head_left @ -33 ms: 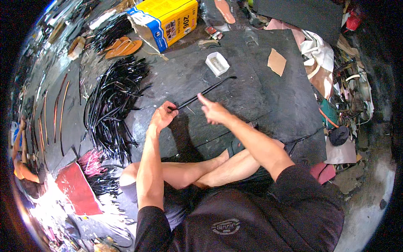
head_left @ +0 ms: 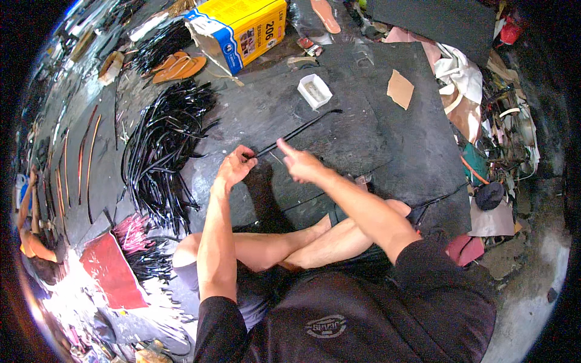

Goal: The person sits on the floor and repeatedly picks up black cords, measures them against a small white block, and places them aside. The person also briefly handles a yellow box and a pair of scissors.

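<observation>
My left hand (head_left: 236, 167) is closed, pinching the near end of a thin black strip (head_left: 310, 124) between thumb and fingers. From there the strip slants up and to the right above the dark floor boards, its far tip slightly bent. It looks doubled along part of its length. One digit of my right hand (head_left: 302, 164) is stretched out, its tip at the strip's middle; the other fingers are partly curled. Whether that tip presses on the strip I cannot tell. Left of my left hand lies a large heap of glossy black strips (head_left: 160, 151).
A small white tray (head_left: 315, 92) and a tan cardboard piece (head_left: 400, 89) lie beyond my hands. Farther back are a yellow and blue tin (head_left: 242, 35) and orange sandals (head_left: 179, 68). A red sheet (head_left: 112, 272) lies at lower left; scraps (head_left: 460, 78) pile up at right.
My right hand has shifted a little left and toward me along the strip. My left hand keeps its pinch in the same place.
</observation>
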The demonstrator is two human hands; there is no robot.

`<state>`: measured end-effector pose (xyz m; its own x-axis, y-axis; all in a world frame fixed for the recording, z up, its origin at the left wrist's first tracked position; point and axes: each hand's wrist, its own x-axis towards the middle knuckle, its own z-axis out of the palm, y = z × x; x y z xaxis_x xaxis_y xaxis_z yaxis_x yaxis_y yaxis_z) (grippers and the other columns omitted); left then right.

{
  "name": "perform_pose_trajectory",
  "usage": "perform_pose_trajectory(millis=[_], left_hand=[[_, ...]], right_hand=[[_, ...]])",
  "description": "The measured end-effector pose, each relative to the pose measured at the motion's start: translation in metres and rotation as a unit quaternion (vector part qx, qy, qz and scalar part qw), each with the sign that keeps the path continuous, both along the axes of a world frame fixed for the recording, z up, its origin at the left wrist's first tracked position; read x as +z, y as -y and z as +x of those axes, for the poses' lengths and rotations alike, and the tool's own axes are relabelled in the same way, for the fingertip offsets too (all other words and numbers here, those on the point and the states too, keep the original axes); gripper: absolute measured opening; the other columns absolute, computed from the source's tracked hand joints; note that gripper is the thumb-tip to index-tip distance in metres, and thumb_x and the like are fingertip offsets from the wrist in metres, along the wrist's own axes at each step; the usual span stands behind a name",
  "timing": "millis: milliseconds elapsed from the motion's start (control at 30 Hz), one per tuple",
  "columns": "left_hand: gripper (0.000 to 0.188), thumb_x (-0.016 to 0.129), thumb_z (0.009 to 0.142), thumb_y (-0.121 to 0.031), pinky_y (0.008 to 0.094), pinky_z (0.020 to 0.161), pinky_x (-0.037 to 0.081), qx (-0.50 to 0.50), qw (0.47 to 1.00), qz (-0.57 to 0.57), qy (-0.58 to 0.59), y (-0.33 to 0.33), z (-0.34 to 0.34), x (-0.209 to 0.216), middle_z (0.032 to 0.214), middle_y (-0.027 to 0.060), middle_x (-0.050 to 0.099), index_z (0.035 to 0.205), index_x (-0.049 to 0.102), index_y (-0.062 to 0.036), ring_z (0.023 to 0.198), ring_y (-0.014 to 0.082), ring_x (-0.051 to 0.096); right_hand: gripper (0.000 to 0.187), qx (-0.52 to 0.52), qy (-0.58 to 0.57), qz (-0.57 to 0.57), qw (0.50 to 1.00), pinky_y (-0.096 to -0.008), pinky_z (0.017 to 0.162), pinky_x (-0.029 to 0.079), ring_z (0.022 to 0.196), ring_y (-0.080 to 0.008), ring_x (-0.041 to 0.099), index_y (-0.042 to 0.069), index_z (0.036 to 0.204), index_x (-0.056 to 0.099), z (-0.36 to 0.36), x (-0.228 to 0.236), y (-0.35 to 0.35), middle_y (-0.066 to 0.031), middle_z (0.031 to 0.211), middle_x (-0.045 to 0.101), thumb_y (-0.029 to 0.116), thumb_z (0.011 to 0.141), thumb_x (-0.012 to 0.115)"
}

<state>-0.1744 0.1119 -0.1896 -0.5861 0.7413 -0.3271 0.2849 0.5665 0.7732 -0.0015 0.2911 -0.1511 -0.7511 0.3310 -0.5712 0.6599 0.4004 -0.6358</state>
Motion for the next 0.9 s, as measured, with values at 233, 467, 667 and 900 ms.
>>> perform_pose_trajectory(millis=[233, 467, 667, 900], left_hand=[[0.031, 0.066, 0.081, -0.022, 0.0385, 0.084, 0.053, 0.004, 0.998, -0.057, 0.008, 0.019, -0.025, -0.015, 0.091, 0.0123, 0.074, 0.11, 0.066, -0.0094, 0.092, 0.0277, 0.07], [0.021, 0.067, 0.079, -0.016, 0.0369, 0.079, 0.054, 0.034, 0.998, -0.052, 0.013, 0.013, -0.021, -0.02, 0.088, 0.0104, 0.075, 0.097, 0.071, -0.0079, 0.088, 0.0256, 0.071], [0.024, 0.069, 0.077, -0.016, 0.0368, 0.079, 0.054, 0.049, 0.997, -0.044, 0.029, 0.014, -0.019, -0.029, 0.092, 0.0111, 0.074, 0.099, 0.071, -0.0066, 0.09, 0.0255, 0.071], [0.03, 0.07, 0.075, -0.019, 0.0373, 0.082, 0.053, 0.056, 0.997, -0.057, 0.009, 0.016, -0.015, -0.025, 0.094, 0.0116, 0.074, 0.103, 0.071, -0.0078, 0.094, 0.0272, 0.07]], right_hand=[[0.072, 0.201, -0.054, 0.245, 0.947, -0.0552, 0.076, 0.053, 0.087, -0.0467, 0.068, 0.023, 0.159, 0.014, -0.026, -0.029, 0.05, -0.0291, 0.097, 0.069, 0.009, 0.093, 0.042], [0.054, -0.053, -0.095, 0.397, 0.912, -0.054, 0.075, 0.054, 0.081, -0.0453, 0.068, 0.009, 0.134, 0.057, -0.017, 0.02, -0.062, -0.0233, 0.085, 0.071, 0.043, 0.092, 0.062], [0.07, -0.009, -0.112, 0.441, 0.891, -0.0554, 0.107, 0.031, 0.139, -0.0363, 0.034, 0.018, 0.135, 0.06, -0.025, 0.053, -0.141, -0.0186, 0.148, 0.042, 0.061, 0.081, 0.07], [0.086, 0.065, -0.046, 0.439, 0.895, -0.0647, 0.117, 0.007, 0.149, -0.0424, 0.014, 0.027, 0.138, 0.059, -0.053, 0.045, -0.164, -0.0215, 0.16, 0.023, 0.086, 0.077, 0.049]])
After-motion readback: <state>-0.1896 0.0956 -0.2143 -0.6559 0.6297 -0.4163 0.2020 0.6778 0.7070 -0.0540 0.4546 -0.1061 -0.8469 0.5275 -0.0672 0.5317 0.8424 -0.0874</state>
